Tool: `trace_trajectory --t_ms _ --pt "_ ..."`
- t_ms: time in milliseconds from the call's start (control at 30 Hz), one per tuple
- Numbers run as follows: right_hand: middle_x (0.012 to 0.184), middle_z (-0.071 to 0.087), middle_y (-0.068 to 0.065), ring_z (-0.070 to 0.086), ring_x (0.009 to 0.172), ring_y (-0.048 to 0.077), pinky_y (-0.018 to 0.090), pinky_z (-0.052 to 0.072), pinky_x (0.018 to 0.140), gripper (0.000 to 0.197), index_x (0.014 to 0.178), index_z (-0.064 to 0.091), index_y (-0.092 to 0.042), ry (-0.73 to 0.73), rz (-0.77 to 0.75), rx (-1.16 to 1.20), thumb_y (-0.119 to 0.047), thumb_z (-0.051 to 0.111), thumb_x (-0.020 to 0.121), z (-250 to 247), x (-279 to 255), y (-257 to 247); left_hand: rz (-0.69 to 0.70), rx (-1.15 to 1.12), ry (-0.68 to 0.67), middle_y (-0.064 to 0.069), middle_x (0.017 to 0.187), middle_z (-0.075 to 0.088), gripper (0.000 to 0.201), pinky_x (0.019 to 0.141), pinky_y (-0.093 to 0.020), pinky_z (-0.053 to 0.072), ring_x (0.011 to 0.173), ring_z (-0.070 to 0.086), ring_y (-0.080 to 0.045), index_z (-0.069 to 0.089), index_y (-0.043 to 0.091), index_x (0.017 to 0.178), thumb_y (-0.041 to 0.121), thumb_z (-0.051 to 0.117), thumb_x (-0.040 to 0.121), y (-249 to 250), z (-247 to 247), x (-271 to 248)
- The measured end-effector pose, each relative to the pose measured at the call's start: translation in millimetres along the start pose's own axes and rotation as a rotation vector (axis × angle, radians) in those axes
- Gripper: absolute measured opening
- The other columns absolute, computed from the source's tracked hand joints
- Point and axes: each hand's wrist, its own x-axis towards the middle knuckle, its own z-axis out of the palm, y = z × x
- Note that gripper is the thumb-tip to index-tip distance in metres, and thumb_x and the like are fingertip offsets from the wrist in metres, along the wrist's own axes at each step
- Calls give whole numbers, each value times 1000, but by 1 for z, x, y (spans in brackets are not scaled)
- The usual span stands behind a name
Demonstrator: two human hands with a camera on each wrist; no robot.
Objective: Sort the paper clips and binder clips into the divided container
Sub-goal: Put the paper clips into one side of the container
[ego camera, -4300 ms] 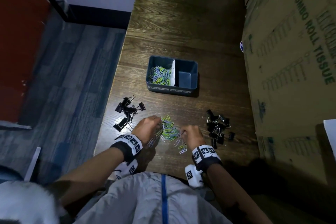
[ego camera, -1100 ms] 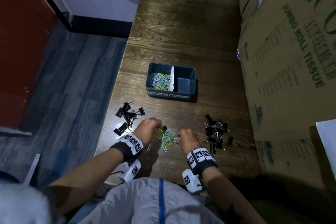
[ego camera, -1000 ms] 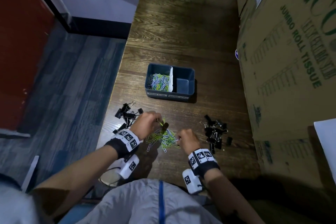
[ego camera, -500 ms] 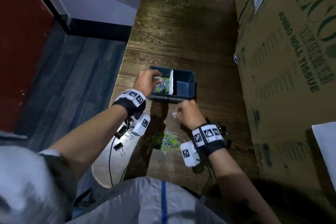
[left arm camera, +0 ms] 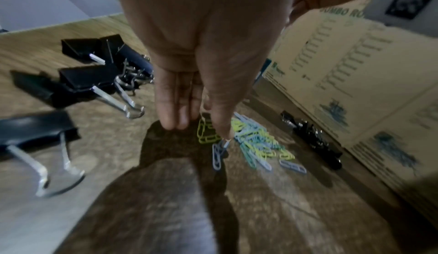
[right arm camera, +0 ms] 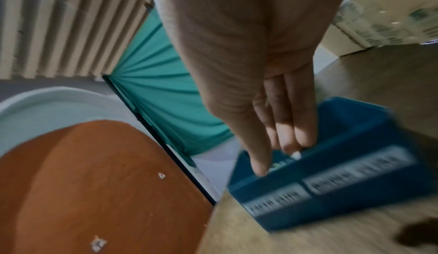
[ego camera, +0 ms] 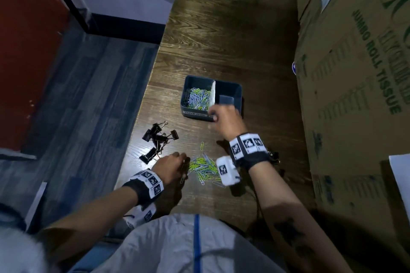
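The blue divided container [ego camera: 195, 78] stands mid-table; its left compartment holds coloured paper clips [ego camera: 198, 98], and no clips show in its right one. My right hand [ego camera: 213, 112] hovers over the container's front edge [right arm camera: 355, 183], fingers [right arm camera: 303, 136] straight and pointing down; the view is blurred. My left hand [ego camera: 185, 163] is down at the loose paper clip pile [ego camera: 203, 167], fingers straight. In the left wrist view its thumb tip touches a grey-blue clip [left arm camera: 217, 157] beside the pile [left arm camera: 258, 142]. Black binder clips [ego camera: 158, 137] lie to the left.
A second heap of binder clips [left arm camera: 312, 140] lies right of the pile, mostly hidden under my right wrist in the head view. A big cardboard box [ego camera: 355, 95] walls off the table's right side. The table's left edge [ego camera: 142, 117] drops to the floor.
My left hand came back from the container to the paper clip pile. My right hand moved forward from above the pile to the container's front edge.
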Motion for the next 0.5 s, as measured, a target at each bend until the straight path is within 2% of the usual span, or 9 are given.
trace_trajectory --t_ms 100,133,200,267,333,433,500 --pt "125 56 7 63 106 29 42 55 91 48 119 62 -19 -342 226 -63 -11 82 77 47 -39 42 4 30 -49 -7 114 52 66 73 -36 47 90 64 -30 41 20 131 26 76 75 -7 13 -3" --pt "127 54 7 61 110 30 39 54 90 53 124 57 -21 -404 273 -93 -15 82 78 61 -52 55 4 27 -46 -7 116 51 66 74 -36 48 91 64 -30 40 20 132 22 75 75 -8 17 -2" --pt "133 54 7 55 122 32 42 49 90 75 137 45 -23 -480 295 -145 -17 85 73 85 -73 73 3 -3 -45 -9 118 52 64 78 -36 48 94 63 -31 39 17 133 15 71 78 -4 19 0" --pt "144 47 7 47 131 33 47 45 102 93 144 37 -25 -529 296 -147 -19 89 68 99 -89 79 21 -39 -44 -12 118 55 57 81 -39 50 95 62 -32 41 14 132 14 67 81 2 21 3" --pt "141 47 8 49 127 32 44 45 102 80 137 43 -22 -503 294 -107 -18 88 71 108 -94 77 30 -89 -28 -13 114 59 46 81 -39 50 93 61 -32 45 13 125 17 65 84 12 23 7" --pt "120 59 9 61 104 32 39 52 89 47 112 54 -17 -404 279 -57 -11 82 75 113 -89 67 18 -167 10 -11 106 63 35 78 -34 49 89 61 -28 49 16 114 16 62 82 24 26 14" --pt "110 65 8 64 96 30 35 53 81 39 100 55 -23 -326 273 -34 -9 79 73 114 -85 62 37 -248 37 -7 99 64 34 77 -33 50 86 60 -24 53 18 109 11 64 78 26 25 18"
